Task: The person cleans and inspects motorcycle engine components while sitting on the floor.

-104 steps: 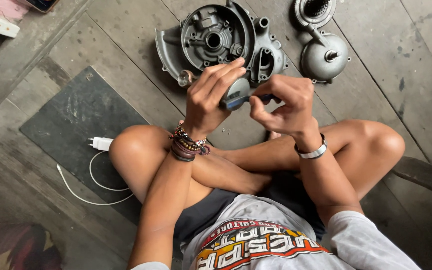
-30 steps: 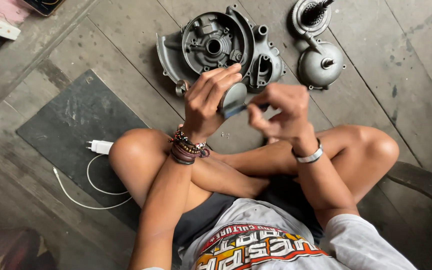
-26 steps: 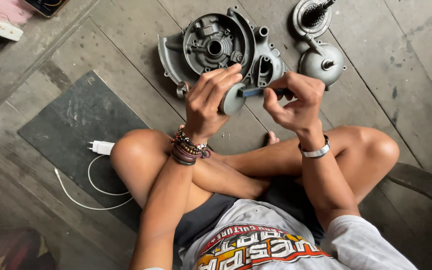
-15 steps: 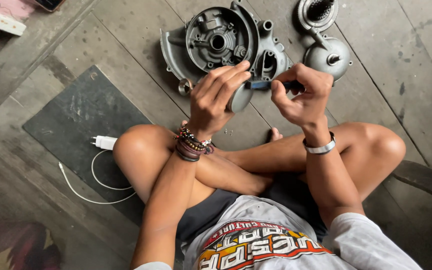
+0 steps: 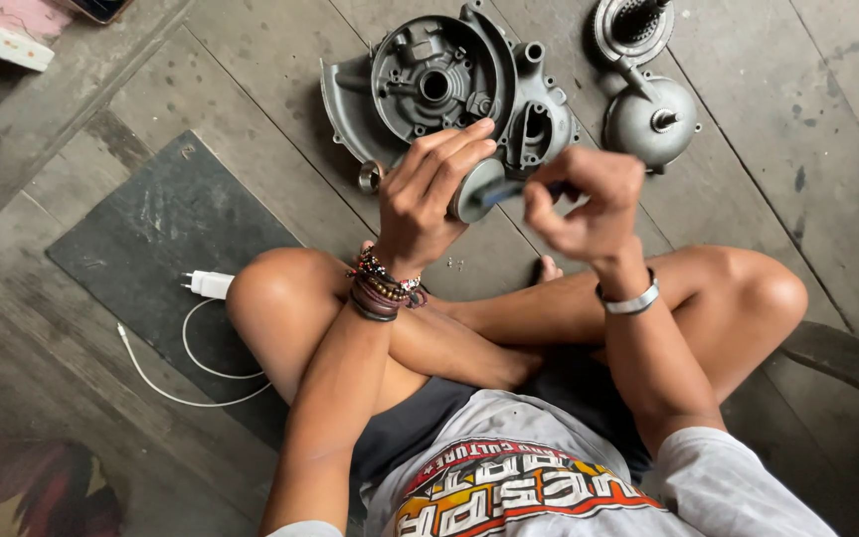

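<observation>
Floor: worn grey wooden planks (image 5: 251, 70), seen from above, with a dark mat (image 5: 151, 229) at 9 o'clock from the seated person's crossed legs.
Left hand: the left hand (image 5: 425, 199) is raised in front of the chest, its fingers curled round a small round metal part (image 5: 474, 189) and gripping its edge, apparently to steady it with the open face turned toward the other hand.
Right hand: the right hand (image 5: 584, 199) is closed, fingertips pinched on a slim blue-handled tool (image 5: 514, 189) that points toward 9 o'clock into the round part; the low, tight grip suggests fine work at the tip.
Where the part is: held in the air between both hands, just above the floor at 12 o'clock from the knees, not resting on anything.
Engine casing: a large grey engine casing (image 5: 429, 80) lies flat on the planks at 12 o'clock, just beyond the hands and within easy reach.
Other parts: a domed metal cover (image 5: 648, 119) and a toothed hub (image 5: 633, 25) sit at 1 o'clock, set out side by side; a small ring (image 5: 370, 177) lies at the casing's lower edge.
Small bits: tiny loose pieces (image 5: 457, 265) rest on the floor under the hands.
Charger: a white plug and cable (image 5: 211, 285) lie on the mat at 9 o'clock, well apart from the work.
</observation>
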